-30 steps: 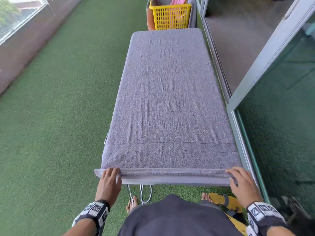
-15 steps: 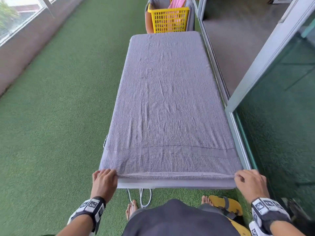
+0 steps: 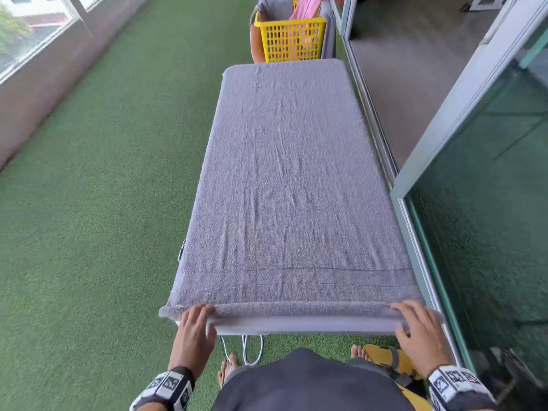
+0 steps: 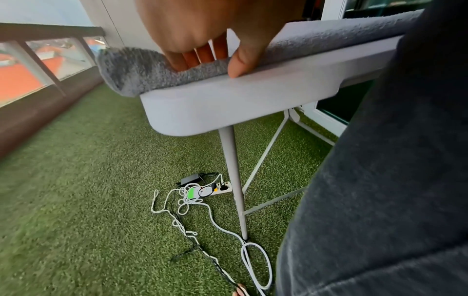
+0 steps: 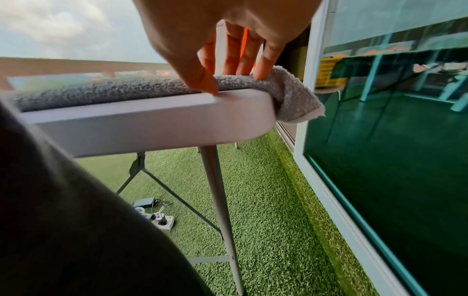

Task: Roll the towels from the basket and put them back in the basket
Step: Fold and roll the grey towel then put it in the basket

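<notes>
A grey towel lies flat along the table. At its near edge the left hand and right hand pinch the first rolled fold between fingers and thumb. The yellow basket stands beyond the far end.

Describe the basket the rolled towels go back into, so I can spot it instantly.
Follow the long table draped with the grey towel to its far end, away from the person. The basket stands just beyond it: yellow plastic lattice, with pink cloth inside, the only bright yellow container in view.
</notes>
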### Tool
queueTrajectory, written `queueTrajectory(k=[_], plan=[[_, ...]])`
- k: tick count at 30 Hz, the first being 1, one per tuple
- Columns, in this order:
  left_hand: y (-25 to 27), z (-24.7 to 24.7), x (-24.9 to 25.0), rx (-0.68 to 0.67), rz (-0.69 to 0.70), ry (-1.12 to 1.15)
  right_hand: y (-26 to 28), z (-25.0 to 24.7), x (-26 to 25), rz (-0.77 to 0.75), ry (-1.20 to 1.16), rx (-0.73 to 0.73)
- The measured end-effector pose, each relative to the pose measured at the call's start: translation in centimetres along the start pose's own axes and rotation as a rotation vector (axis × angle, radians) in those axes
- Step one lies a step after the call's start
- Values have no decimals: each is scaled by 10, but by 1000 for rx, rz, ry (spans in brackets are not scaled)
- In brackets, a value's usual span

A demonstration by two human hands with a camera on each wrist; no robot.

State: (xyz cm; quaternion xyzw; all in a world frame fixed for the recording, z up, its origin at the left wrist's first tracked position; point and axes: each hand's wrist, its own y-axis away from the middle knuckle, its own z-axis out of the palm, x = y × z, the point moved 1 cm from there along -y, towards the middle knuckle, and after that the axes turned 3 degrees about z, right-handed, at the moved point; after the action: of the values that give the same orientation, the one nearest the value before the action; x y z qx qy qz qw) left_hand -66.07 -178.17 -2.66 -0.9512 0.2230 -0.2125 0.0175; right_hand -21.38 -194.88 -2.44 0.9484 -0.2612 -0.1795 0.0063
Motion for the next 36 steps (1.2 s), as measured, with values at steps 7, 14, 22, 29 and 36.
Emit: queueTrajectory(k=[7, 14, 22, 29, 36], plan=[[-26, -15, -10, -80, 34, -48, -21, -8, 2, -38, -12, 91], [-45, -18, -10, -130, -105, -112, -31, -28, -9, 24, 191, 57], [-31, -7, -10, -61, 33, -27, -24, -19, -22, -103, 91, -23], [-59, -23, -11, -215, 2, -17, -40, -31, -22, -49, 120, -106], [-63, -24, -4, -123, 19, -97, -46, -35, -31, -33, 192, -83]])
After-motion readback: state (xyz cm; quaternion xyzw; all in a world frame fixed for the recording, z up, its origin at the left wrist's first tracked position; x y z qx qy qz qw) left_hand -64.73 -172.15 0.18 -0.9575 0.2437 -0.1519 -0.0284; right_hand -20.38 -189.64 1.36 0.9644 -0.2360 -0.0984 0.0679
